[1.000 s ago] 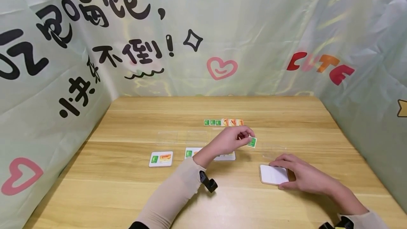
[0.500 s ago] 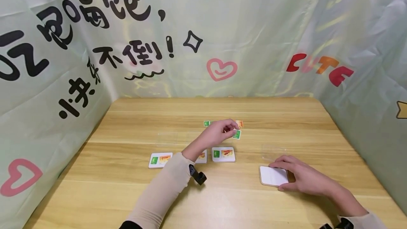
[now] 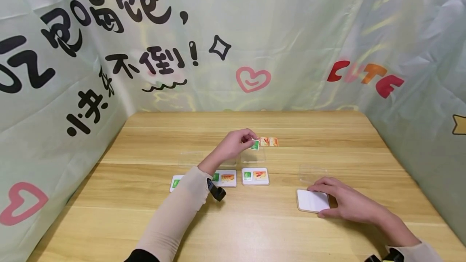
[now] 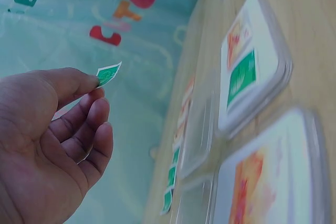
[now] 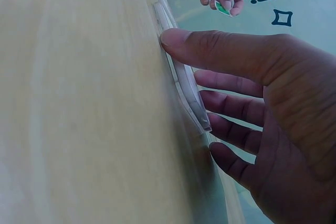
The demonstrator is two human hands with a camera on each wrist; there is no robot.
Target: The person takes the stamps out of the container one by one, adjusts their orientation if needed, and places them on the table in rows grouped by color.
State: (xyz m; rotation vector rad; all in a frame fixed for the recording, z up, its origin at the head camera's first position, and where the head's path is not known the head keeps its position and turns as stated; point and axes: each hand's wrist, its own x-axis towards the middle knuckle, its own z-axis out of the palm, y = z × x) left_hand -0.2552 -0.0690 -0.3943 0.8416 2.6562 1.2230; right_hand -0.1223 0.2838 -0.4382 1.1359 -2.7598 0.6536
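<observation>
My left hand (image 3: pixel 233 145) pinches a small green sticker (image 3: pixel 256 145) between thumb and forefinger. It is above the table, just in front of a row of orange stickers (image 3: pixel 269 141); the left wrist view shows green ones (image 4: pixel 171 176) in that row too. My right hand (image 3: pixel 351 200) holds a flat white case (image 3: pixel 312 200) at its right end, thumb along the near edge and fingers at the far side. The case's top is plain white. Its clear plastic edge shows in the right wrist view.
Three cases with a green and an orange sticker lie to the left: one right (image 3: pixel 260 176), one middle (image 3: pixel 229 178), one partly behind my left sleeve (image 3: pixel 175 182). Clear plastic lids (image 3: pixel 253 157) lie behind them, another (image 3: pixel 313 172) behind the white case. Printed cloth (image 3: pixel 291 72) walls the table.
My left hand has moved left and away from me with the green sticker, from right of the cases to the sticker row. My right hand and the white case stay put.
</observation>
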